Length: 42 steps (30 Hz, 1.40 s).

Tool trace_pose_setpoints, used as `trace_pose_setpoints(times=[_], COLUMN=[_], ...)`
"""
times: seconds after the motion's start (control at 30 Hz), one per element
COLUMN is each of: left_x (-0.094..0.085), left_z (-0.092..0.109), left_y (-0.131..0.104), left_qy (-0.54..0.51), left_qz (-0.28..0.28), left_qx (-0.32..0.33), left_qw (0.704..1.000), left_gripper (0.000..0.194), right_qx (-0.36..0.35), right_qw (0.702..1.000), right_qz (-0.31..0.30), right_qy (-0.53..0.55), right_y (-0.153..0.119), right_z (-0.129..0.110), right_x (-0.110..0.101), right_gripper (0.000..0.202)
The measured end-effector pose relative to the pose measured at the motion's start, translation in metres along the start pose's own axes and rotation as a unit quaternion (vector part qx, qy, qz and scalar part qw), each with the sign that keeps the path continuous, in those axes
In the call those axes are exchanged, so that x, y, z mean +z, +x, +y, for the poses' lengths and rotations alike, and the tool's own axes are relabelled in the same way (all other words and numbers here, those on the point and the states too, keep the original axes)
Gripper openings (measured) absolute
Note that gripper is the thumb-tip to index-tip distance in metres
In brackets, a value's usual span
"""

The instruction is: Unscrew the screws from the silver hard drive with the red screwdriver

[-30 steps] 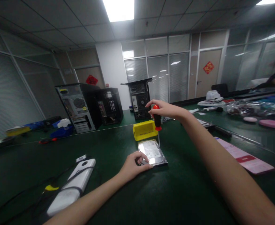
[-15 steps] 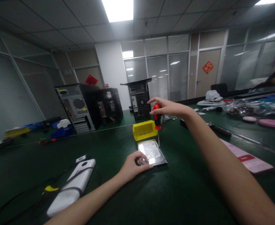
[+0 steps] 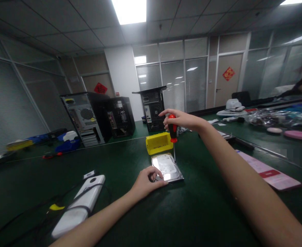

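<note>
A silver hard drive (image 3: 165, 165) lies flat on the green table (image 3: 125, 161). My left hand (image 3: 147, 179) is closed on the drive's near left corner, thumb along its near edge. Over the drive's right side stands a red and black screwdriver (image 3: 173, 132), upright, its tip at the drive's right edge. The fingers of my right hand (image 3: 175, 118) curl round the top of its handle. Just behind the drive sits a yellow box (image 3: 159, 143), open toward me, with small bits inside that are too small to name.
Computer cases (image 3: 85, 118) stand at the back left and centre. A white power bank (image 3: 82, 206) wrapped in black cable lies at the left front. Right of my right arm are a pink packet (image 3: 271, 173) and plastic bags (image 3: 264, 118). A person sits far right.
My right hand has shifted slightly left and turned about the screwdriver's handle. The drive and my left hand stay in place.
</note>
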<state>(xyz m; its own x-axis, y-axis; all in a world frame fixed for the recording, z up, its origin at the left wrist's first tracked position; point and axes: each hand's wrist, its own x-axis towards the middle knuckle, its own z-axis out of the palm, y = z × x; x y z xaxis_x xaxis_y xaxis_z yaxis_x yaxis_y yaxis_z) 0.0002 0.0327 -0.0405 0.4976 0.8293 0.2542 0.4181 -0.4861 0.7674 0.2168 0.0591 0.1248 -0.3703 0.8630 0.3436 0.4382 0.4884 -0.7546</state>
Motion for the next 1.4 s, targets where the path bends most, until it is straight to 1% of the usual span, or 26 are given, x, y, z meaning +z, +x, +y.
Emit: trace_pose_setpoints(times=[0.1, 0.2, 0.3, 0.4, 0.53, 0.67, 0.77, 0.83, 0.9, 0.97, 1.03, 1.17, 1.27, 1.33, 1.4], left_x=[0.0, -0.001, -0.002, -0.002, -0.002, -0.002, -0.001, -0.001, 0.0, 0.0, 0.0, 0.0, -0.001, -0.001, -0.001], left_z=[0.001, 0.001, 0.001, 0.002, 0.004, 0.003, 0.001, -0.001, -0.003, -0.004, -0.005, -0.003, 0.0, 0.001, 0.002], left_y=[0.0, 0.0, -0.001, -0.001, -0.001, 0.0, 0.001, 0.001, 0.001, 0.001, 0.001, 0.0, 0.0, 0.0, 0.0], left_qy=[-0.002, -0.005, -0.008, -0.01, -0.006, -0.002, 0.0, 0.001, 0.001, -0.002, -0.004, -0.003, -0.003, -0.005, -0.004], left_qz=[-0.001, -0.003, -0.004, -0.006, -0.007, -0.006, -0.006, -0.005, -0.003, -0.001, 0.0, -0.002, -0.004, -0.004, -0.004], left_qx=[0.002, -0.003, -0.004, -0.007, -0.012, -0.007, -0.003, -0.003, 0.0, 0.004, 0.008, 0.006, 0.003, -0.002, -0.006], left_qw=[1.0, 1.0, 1.0, 1.0, 1.0, 1.0, 1.0, 1.0, 1.0, 1.0, 1.0, 1.0, 1.0, 1.0, 1.0], left_gripper=[0.029, 0.029, 0.029, 0.028, 0.028, 0.028, 0.029, 0.03, 0.03, 0.029, 0.029, 0.028, 0.027, 0.027, 0.028], right_qx=[0.025, 0.04, 0.039, 0.028, 0.008, 0.012, 0.011, 0.008, 0.015, 0.025, 0.031, 0.033, 0.022, 0.01, 0.007], right_qw=[0.997, 0.995, 0.998, 0.999, 0.989, 0.988, 0.993, 0.997, 0.999, 0.994, 0.983, 0.974, 0.967, 0.955, 0.936], right_qz=[0.037, 0.044, 0.022, -0.015, -0.057, -0.061, -0.061, -0.055, -0.022, 0.027, 0.062, 0.071, 0.08, 0.096, 0.116], right_qy=[-0.066, -0.082, -0.042, 0.043, 0.138, 0.141, 0.1, 0.055, -0.019, -0.106, -0.17, -0.214, -0.242, -0.282, -0.333], right_y=[0.0, -0.001, -0.002, -0.004, -0.004, -0.003, -0.003, -0.003, -0.003, -0.004, -0.005, -0.005, -0.004, -0.003, -0.002], right_z=[0.002, 0.002, 0.002, 0.001, 0.001, 0.001, -0.001, -0.002, -0.005, -0.006, -0.008, -0.008, -0.008, -0.009, -0.009], right_x=[-0.003, -0.004, -0.005, -0.005, -0.005, -0.003, -0.001, 0.0, -0.001, -0.002, -0.003, -0.002, 0.002, 0.004, 0.006], right_gripper=[0.046, 0.053, 0.058, 0.062, 0.059, 0.051, 0.043, 0.038, 0.037, 0.041, 0.046, 0.052, 0.058, 0.064, 0.068])
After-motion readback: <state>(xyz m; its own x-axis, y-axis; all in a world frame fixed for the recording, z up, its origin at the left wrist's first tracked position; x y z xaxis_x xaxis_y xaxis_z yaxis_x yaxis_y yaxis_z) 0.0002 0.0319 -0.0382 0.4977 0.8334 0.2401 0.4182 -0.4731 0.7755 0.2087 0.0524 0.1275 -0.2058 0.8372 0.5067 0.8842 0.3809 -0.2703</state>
